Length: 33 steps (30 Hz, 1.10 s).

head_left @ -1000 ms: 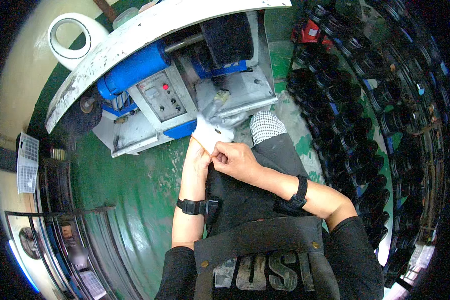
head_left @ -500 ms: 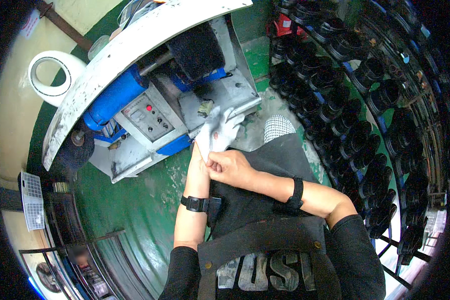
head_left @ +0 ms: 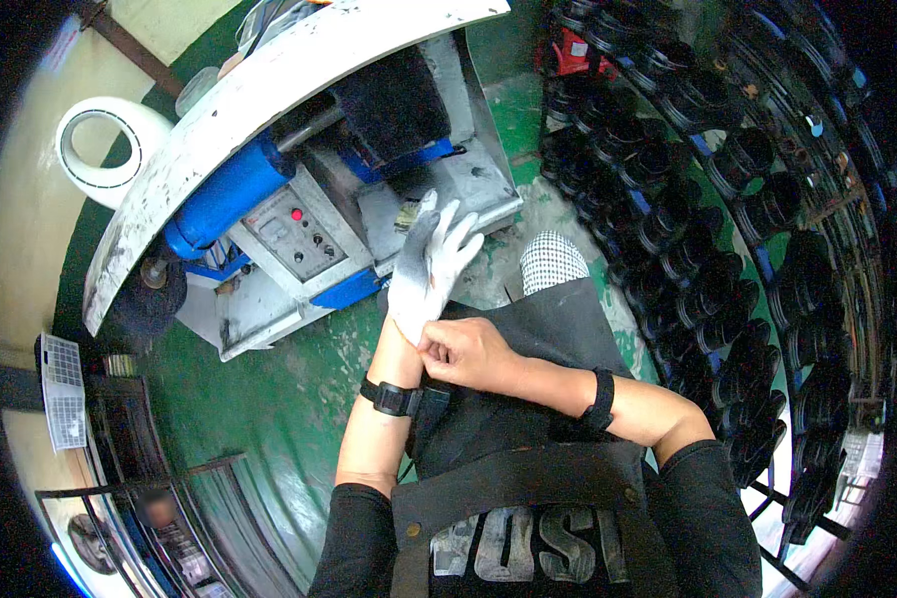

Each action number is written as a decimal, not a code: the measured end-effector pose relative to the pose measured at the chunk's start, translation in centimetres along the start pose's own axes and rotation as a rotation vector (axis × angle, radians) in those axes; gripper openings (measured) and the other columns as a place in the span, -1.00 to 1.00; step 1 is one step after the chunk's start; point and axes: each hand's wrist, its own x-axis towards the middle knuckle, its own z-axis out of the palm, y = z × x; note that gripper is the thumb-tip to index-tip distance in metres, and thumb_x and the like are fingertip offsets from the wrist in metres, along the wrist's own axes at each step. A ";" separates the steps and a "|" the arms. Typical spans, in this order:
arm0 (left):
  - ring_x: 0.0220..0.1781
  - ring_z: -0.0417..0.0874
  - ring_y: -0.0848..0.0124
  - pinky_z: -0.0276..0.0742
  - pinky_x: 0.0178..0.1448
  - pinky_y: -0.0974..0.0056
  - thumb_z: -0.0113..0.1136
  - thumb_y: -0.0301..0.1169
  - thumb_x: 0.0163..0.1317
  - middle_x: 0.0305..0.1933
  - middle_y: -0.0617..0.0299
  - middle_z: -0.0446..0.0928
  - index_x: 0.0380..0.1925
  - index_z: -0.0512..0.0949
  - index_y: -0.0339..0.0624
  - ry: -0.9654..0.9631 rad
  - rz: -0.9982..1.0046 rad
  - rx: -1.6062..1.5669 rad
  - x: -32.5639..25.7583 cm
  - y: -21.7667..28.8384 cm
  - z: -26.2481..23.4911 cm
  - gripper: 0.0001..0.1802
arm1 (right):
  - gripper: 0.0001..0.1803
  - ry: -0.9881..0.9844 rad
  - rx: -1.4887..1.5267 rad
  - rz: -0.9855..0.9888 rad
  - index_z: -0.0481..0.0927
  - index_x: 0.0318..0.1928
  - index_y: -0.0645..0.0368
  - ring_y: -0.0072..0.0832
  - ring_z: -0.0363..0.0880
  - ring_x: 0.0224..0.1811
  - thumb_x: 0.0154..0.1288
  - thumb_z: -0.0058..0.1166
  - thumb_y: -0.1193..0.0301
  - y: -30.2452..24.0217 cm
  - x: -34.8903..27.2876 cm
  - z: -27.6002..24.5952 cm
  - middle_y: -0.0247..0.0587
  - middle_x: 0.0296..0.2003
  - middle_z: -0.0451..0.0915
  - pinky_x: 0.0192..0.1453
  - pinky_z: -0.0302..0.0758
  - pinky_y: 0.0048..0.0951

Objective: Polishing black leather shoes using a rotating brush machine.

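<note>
White glove [head_left: 421, 279] is at the near side of the machine [head_left: 319, 204], in front of its shelf and seemingly apart from it, as I watch remotely through the head view. Inside it is the left hand [head_left: 427, 269], with fingers long and somewhat spread, gripping nothing that I can see; I suppose this stretched pose gives the fabric its shape. The bare right hand [head_left: 463, 354], farther from the machine, makes a narrow pinch at the glove's cuff, I think because this edge is easiest to catch (the fingertips are partly hidden from me). To the right of the machine, dark footwear [head_left: 743, 156] stands in rows, perhaps to save floor space.
</note>
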 end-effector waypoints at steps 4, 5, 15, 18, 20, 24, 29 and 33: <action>0.41 0.26 0.09 0.28 0.42 0.04 0.01 -0.23 0.40 0.44 0.06 0.16 0.43 0.08 -0.06 0.059 0.150 0.276 -0.9 0.0 -0.4 -0.35 | -0.88 0.008 0.030 0.129 0.53 -0.34 0.15 -0.40 0.63 -0.53 0.10 0.19 0.46 0.7 0.2 -1.5 -0.21 -0.54 0.59 -0.43 0.52 -0.39; 0.40 0.28 0.12 0.28 0.42 0.07 0.00 -0.22 0.40 0.42 0.07 0.19 0.43 0.09 -0.03 0.062 0.199 0.343 -1.0 -0.1 -0.6 -0.36 | -0.89 0.015 0.065 0.175 0.53 -0.34 0.16 -0.43 0.62 -0.53 0.11 0.18 0.47 0.6 0.3 -2.0 -0.23 -0.54 0.59 -0.43 0.52 -0.40; -0.68 0.50 0.39 0.49 -0.59 0.30 0.00 -0.07 0.38 -0.39 0.15 0.60 0.20 0.38 -0.06 0.561 -0.214 0.473 -0.4 -1.8 -2.4 -0.51 | -0.69 0.106 0.885 0.668 0.44 -0.04 0.15 -0.51 0.59 -0.08 0.44 0.02 0.17 5.8 2.3 -3.9 -0.29 -0.11 0.59 -0.05 0.58 -0.45; 0.33 0.40 0.07 0.42 0.33 -0.02 -0.03 0.10 0.35 0.37 -0.02 0.27 0.29 0.21 -0.15 0.180 -0.048 0.073 -1.1 -2.0 -3.5 -0.30 | -0.57 0.316 0.474 0.516 0.42 0.14 0.10 -0.59 0.49 -0.01 0.40 0.07 0.14 6.8 2.9 -5.9 -0.33 -0.04 0.56 0.00 0.47 -0.48; 0.37 0.34 0.04 0.34 0.38 -0.04 -0.04 0.09 0.35 0.39 -0.02 0.24 0.33 0.17 -0.16 0.091 -0.063 0.062 -1.5 -2.5 -1.3 -0.28 | -0.57 0.375 0.504 0.566 0.43 0.12 0.15 -0.61 0.49 -0.03 0.39 0.10 0.17 7.2 3.5 -6.3 -0.33 -0.04 0.56 0.01 0.46 -0.52; 0.44 0.23 0.12 0.17 0.46 0.01 -0.12 -0.09 0.37 0.39 0.03 0.23 0.34 0.17 -0.18 -0.164 0.129 0.666 -1.4 -3.6 1.1 -0.37 | -0.69 0.449 0.512 0.499 0.59 -0.09 0.22 -0.66 0.47 -0.21 0.42 0.06 0.21 8.3 4.7 -6.2 -0.40 -0.26 0.58 -0.09 0.42 -0.55; 0.49 0.17 0.24 0.10 0.51 0.08 -0.05 -0.04 0.41 0.47 0.15 0.16 0.37 0.17 -0.13 -0.083 0.294 0.719 -0.6 -6.4 -0.1 -0.35 | -0.67 0.480 -0.336 0.309 0.53 -0.39 0.22 -0.24 0.48 -0.56 0.43 0.00 0.23 8.9 6.1 -6.8 -0.01 -0.57 0.52 -0.38 0.41 -0.31; 0.48 0.18 0.27 0.10 0.52 0.13 -0.12 -0.22 0.47 0.46 0.13 0.18 0.39 0.14 -0.17 0.051 0.022 -0.097 -1.5 -6.4 3.0 -0.44 | -0.63 0.534 -0.413 0.267 0.47 -0.43 0.25 0.03 0.46 -0.54 0.42 -0.01 0.21 10.9 6.3 -7.2 0.15 -0.56 0.46 -0.43 0.38 -0.15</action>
